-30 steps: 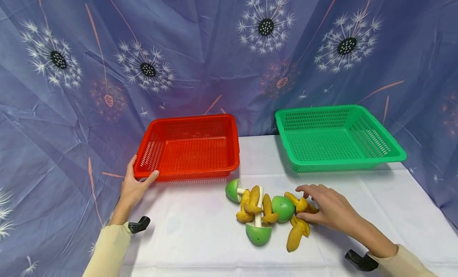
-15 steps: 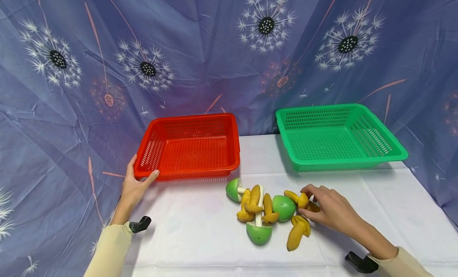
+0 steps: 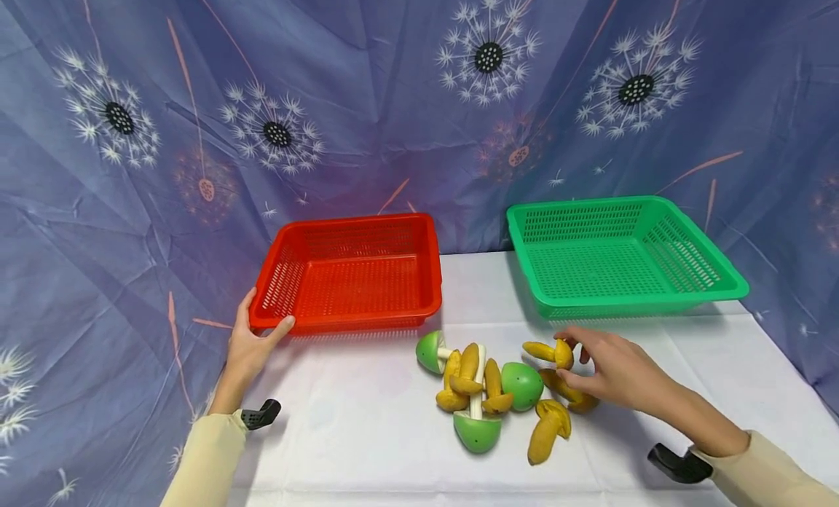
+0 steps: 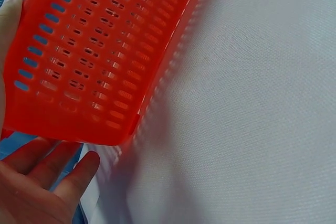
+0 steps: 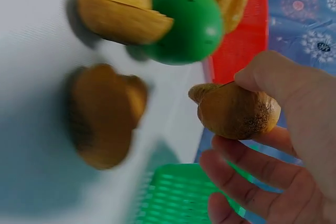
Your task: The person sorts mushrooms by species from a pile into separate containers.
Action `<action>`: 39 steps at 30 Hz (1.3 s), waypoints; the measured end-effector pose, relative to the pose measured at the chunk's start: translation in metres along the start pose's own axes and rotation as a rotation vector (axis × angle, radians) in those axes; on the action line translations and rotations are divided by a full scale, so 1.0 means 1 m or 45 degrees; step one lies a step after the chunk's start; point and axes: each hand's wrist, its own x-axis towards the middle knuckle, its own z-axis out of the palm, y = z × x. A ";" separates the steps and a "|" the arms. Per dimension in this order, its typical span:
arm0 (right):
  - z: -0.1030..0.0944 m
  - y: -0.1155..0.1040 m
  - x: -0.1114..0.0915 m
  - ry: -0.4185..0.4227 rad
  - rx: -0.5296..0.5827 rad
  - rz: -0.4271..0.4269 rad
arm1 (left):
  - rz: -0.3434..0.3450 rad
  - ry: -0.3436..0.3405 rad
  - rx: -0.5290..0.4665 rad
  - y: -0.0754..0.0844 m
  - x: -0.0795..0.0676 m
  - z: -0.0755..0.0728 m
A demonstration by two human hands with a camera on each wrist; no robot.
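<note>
In the head view, my left hand (image 3: 250,347) rests against the near-left corner of a red plastic basket (image 3: 367,323), its thumb by the front and straight fingers along the side. The left wrist view shows those fingers (image 4: 73,179) spread under the basket's edge. My right hand (image 3: 619,368) pinches a yellow-brown toy mushroom (image 3: 562,354) by its cap, just above the table; it also shows in the right wrist view (image 5: 236,111). Below lies another brown mushroom (image 3: 573,392), partly hidden by the hand. To the left are green-capped mushrooms (image 3: 522,387) and several yellow-brown mushrooms (image 3: 467,368).
A green plastic basket (image 3: 623,303) stands at the back right of the white-covered table (image 3: 354,419). Behind both baskets hangs a blue dandelion-patterned cloth (image 3: 393,92). One yellow-brown mushroom (image 3: 547,430) lies apart, nearest the front right of the group.
My right hand has closed on the yellow-brown mushroom and lifted it slightly, uncovering more of the brown mushroom beneath. My left hand stays at the red basket's corner.
</note>
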 end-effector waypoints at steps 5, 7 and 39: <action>-0.022 -0.007 0.014 -0.036 0.102 -0.106 | 0.000 -0.006 -0.014 -0.002 -0.002 0.001; -0.030 -0.010 0.021 -0.041 0.152 -0.161 | 0.001 -0.003 -0.033 -0.003 -0.003 0.002; -0.067 -0.053 0.162 -0.046 0.370 -0.273 | -0.027 -0.016 -0.345 -0.008 -0.002 0.003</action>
